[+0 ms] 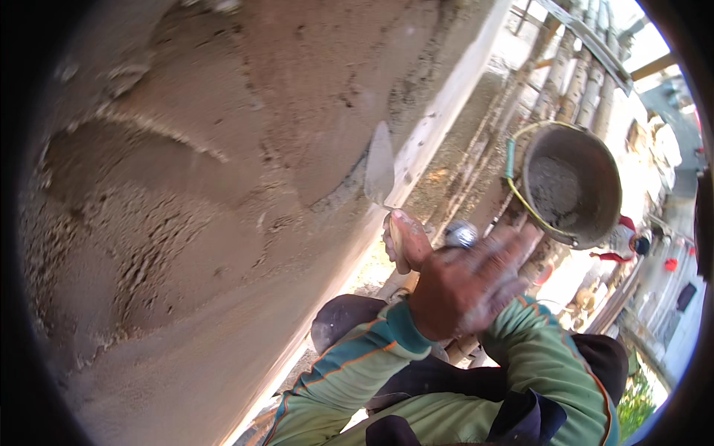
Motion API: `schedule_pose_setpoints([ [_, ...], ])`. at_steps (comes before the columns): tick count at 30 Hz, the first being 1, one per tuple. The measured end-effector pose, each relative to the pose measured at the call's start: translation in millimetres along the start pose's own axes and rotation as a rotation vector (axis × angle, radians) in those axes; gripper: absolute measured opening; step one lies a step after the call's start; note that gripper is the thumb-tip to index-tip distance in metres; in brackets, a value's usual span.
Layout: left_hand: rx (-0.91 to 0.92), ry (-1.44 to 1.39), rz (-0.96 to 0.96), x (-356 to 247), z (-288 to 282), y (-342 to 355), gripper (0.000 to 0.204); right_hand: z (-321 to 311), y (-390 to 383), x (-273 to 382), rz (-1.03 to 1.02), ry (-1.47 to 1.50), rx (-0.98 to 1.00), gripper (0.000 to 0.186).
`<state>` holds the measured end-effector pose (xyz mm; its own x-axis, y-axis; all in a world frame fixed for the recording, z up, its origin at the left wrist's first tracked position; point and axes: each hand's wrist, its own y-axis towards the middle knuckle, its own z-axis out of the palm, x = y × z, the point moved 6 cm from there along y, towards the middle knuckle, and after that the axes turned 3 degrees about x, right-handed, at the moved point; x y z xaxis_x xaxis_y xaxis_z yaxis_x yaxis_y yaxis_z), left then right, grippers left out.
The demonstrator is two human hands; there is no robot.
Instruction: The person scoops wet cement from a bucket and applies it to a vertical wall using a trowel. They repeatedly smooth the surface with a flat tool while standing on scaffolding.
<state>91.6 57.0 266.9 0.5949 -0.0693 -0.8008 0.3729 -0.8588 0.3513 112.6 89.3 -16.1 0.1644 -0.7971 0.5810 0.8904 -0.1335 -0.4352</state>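
One trowel (pixel 380 169): right hand (pixel 413 239) curled round its handle, leaving blade free; left hand (pixel 467 284) stretched open, seemingly empty.

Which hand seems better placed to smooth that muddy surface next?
Right, I'd judge: the right hand appears to grip the trowel, its blade toward the muddy surface; the left hand crosses in front, with no tool visible.

Downward fisheye view from the head
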Motion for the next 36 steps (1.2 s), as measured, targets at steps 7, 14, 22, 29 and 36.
schedule_pose_setpoints([
  [7, -0.458, -0.458, -0.308, 71, -2, -5, 0.059, -56, -49, 233, -0.219, -0.573, -0.207, 0.019],
  [14, 0.024, -0.563, -0.800, 152, 110, -14, 0.097, -90, -201, 403, -0.217, -2.317, -0.409, 0.020],
  [22, 0.352, -1.158, -1.109, 121, 228, -11, 0.118, -271, -189, 345, 0.370, -2.371, -0.753, 0.020],
  [29, 0.295, -1.515, -1.262, 157, 287, -33, 0.065, -212, -185, 348, 0.346, -2.316, -0.551, 0.021],
  [36, 0.098, -1.566, -1.176, 172, 295, -22, 0.033, -228, -178, 297, 0.198, -2.390, -0.218, 0.010],
])
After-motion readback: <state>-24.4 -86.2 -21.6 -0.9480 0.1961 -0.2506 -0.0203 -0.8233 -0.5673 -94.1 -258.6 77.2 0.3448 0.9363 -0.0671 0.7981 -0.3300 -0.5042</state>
